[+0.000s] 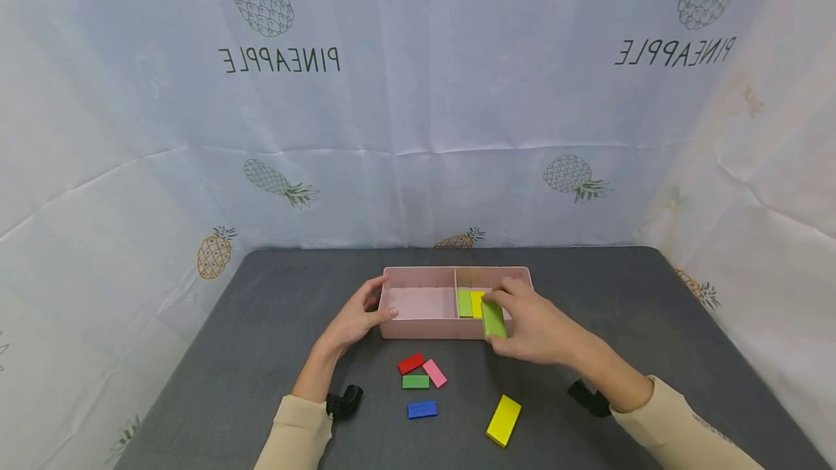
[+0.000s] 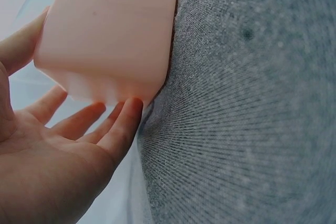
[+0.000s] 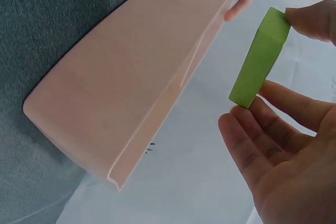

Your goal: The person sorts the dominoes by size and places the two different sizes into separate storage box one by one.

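A pink two-compartment box (image 1: 418,329) stands on the dark table. My left hand (image 1: 353,319) grips its left end, thumb at the front corner and fingers against the end wall (image 2: 107,85). My right hand (image 1: 532,321) pinches a light green block (image 1: 493,319) between thumb and fingers, over the front rim of the right compartment. In the right wrist view this block (image 3: 257,59) is held tilted, apart from the box wall (image 3: 121,72). Inside the right compartment lie another light green block (image 1: 464,303) and a yellow block (image 1: 477,303), side by side; my right hand hides part of that compartment.
In front of the box lie a red block (image 1: 411,363), a pink block (image 1: 434,373), a green block (image 1: 415,381) and a blue block (image 1: 422,410). A larger yellow block (image 1: 503,421) lies nearer on the right. A pineapple-print cloth (image 1: 418,107) hangs behind the table.
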A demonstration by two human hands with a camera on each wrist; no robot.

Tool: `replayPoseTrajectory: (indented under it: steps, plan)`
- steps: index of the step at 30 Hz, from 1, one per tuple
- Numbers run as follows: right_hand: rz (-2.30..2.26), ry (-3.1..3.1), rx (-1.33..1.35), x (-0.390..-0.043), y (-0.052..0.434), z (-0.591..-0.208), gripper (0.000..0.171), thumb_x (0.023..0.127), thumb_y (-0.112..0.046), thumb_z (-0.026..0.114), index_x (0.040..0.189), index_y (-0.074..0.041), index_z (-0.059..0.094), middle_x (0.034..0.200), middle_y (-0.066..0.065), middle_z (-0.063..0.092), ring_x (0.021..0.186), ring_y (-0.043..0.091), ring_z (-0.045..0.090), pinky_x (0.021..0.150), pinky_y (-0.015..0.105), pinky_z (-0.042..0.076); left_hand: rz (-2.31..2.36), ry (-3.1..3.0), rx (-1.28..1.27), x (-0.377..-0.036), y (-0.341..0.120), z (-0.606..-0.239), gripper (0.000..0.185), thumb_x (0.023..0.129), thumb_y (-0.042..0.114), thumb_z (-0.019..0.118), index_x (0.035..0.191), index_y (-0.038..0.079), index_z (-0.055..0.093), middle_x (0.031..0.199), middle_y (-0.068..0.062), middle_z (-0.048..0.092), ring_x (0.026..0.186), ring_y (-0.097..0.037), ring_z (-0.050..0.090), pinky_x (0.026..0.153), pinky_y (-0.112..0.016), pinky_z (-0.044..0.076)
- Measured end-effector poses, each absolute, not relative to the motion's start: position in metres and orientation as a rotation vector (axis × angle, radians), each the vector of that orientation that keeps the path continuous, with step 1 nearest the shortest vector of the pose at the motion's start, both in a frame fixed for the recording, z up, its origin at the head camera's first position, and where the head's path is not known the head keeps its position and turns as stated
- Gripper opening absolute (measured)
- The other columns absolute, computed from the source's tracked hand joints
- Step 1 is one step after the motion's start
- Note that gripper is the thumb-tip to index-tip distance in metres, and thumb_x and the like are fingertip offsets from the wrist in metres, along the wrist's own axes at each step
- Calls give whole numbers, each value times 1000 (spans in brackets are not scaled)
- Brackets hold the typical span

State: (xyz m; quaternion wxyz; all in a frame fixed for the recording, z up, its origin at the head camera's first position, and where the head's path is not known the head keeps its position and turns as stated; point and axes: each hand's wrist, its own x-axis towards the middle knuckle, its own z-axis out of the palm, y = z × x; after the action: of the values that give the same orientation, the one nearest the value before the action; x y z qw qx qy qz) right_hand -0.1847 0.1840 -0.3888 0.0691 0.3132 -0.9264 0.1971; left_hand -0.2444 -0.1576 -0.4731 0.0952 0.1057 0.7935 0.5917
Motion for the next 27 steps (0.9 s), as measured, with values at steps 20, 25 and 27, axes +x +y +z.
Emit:
replayPoseTrajectory:
  steps: [20, 25, 27]
  plan:
    - [637, -2812, 871, -211, 190, -384, 53, 81, -28, 79, 129, -9, 67, 117, 1, 56, 104, 18, 49, 78, 35, 51, 1765, 2347, 329, -243, -158, -473, 75, 93, 15, 74, 157, 10, 35, 164, -17, 28, 145, -45, 34, 110, -63, 34]
    - [641, -2791, 888, -219, 192, -385, 53, 80, -26, 80, 128, -5, 68, 115, 3, 57, 101, 19, 49, 77, 35, 51, 1765, 2346, 309, -243, -156, -472, 74, 94, 11, 73, 157, 9, 34, 164, -17, 28, 146, -45, 33, 111, -63, 33]
    - [637, -2797, 886, -222, 193, -386, 52, 81, -25, 80, 126, -3, 68, 115, 5, 57, 101, 20, 50, 78, 36, 51, 1769, 2337, 299, -242, -155, -470, 75, 94, 9, 72, 157, 7, 34, 164, -18, 27, 146, -46, 31, 112, -63, 32]
